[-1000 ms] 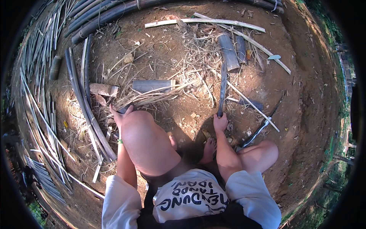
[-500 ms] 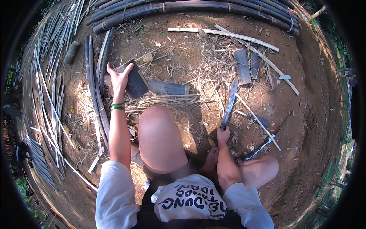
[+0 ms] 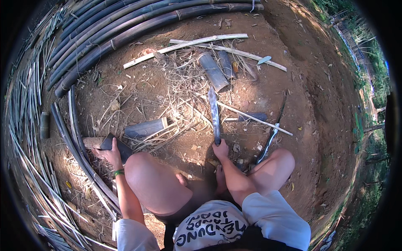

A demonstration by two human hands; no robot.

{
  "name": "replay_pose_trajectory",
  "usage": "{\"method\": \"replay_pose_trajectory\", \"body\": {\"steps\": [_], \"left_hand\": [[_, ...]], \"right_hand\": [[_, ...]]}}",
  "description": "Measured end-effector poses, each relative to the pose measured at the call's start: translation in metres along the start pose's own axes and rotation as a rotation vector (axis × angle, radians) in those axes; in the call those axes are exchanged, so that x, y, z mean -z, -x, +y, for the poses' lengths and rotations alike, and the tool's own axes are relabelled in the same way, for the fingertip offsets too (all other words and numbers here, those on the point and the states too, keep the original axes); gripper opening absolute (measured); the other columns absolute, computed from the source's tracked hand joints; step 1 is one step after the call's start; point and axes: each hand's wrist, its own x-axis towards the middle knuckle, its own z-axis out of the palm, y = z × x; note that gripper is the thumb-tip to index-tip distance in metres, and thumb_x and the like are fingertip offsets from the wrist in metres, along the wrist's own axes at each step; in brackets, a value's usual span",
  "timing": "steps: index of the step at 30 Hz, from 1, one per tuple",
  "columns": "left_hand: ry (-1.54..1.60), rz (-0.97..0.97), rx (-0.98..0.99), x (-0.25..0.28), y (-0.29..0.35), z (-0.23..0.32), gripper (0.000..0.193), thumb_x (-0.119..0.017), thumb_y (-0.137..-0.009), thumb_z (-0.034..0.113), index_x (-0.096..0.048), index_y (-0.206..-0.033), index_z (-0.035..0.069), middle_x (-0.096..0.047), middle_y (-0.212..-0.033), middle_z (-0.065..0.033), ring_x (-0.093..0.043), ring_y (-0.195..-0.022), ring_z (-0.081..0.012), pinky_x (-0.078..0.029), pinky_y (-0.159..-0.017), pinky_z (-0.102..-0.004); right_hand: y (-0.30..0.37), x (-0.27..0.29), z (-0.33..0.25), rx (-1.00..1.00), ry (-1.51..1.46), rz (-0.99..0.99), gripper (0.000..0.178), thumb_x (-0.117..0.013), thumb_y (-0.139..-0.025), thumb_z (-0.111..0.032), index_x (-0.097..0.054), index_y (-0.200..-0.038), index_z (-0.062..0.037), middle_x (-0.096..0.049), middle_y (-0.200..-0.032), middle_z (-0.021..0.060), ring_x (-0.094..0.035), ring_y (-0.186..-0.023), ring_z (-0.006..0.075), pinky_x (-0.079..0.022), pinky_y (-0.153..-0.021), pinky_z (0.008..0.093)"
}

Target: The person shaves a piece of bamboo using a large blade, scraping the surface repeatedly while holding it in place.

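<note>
The left hand [image 3: 109, 155] has come down with its bamboo piece [image 3: 124, 149], now just beside the left knee [image 3: 140, 165] rather than beyond it. Largest, several dark poles [image 3: 140, 31] lie side by side — too overlapped to count — probably to keep them tidy. Two pale slats [image 3: 184, 43] cross near them. One knife [image 3: 215, 113] sits in the right hand's [image 3: 220, 148] closed grip, blade pointing away, likely for safety. The left grip clamps that single bamboo piece, thumb over its face, seemingly for steadiness.

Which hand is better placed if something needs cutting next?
The right hand, probably: it grips the machete by its handle, blade pointing away from the body, while the left hand holds a dark bamboo piece.
</note>
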Motion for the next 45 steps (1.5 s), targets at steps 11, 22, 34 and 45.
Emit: {"method": "replay_pose_trajectory", "body": {"steps": [11,22,34,45], "left_hand": [[-0.444,-0.043,0.215,-0.001,-0.001,0.062,0.112,-0.071,-0.074,0.064,-0.016,-0.150,0.004,-0.025,-0.150,-0.0284,-0.021,-0.143,-0.0435,-0.021,-0.112,-0.0620],[-0.170,-0.499,-0.660,-0.134,-0.077,0.177,0.072,-0.070,-0.082,0.037,-0.042,-0.137,0.002,-0.051,-0.131,-0.0187,-0.043,-0.130,-0.0348,-0.032,-0.109,-0.0490],[-0.339,-0.603,-0.535,-0.322,-0.172,0.248,0.081,-0.064,-0.088,0.042,-0.028,-0.148,0.003,-0.036,-0.151,-0.0177,-0.030,-0.142,-0.0324,-0.031,-0.112,-0.0513],[-0.434,-0.451,-0.633,-0.313,-0.170,0.229,0.062,-0.073,-0.081,0.040,-0.051,-0.131,0.010,-0.055,-0.128,-0.0123,-0.050,-0.122,-0.0319,-0.031,-0.108,-0.0541]], "right_hand": [[0.009,0.010,-0.006,0.003,0.150,0.099,0.046,-0.067,-0.084,-0.033,-0.055,-0.118,-0.0052,-0.052,-0.129,0.0236,-0.048,-0.122,0.0409,-0.038,-0.100,0.0535],[-0.004,0.002,0.007,0.108,0.360,0.194,0.060,-0.053,-0.094,-0.042,-0.042,-0.139,-0.0044,-0.026,-0.151,0.0268,-0.021,-0.143,0.0413,-0.017,-0.113,0.0635],[-0.016,0.000,0.003,0.258,0.411,0.347,0.053,-0.060,-0.090,-0.037,-0.052,-0.127,0.0004,-0.040,-0.141,0.0292,-0.038,-0.132,0.0460,-0.031,-0.108,0.0583],[-0.020,0.000,-0.005,0.210,0.413,0.333,0.052,-0.060,-0.091,-0.037,-0.052,-0.125,0.0009,-0.038,-0.142,0.0286,-0.037,-0.132,0.0450,-0.032,-0.109,0.0542]]}}
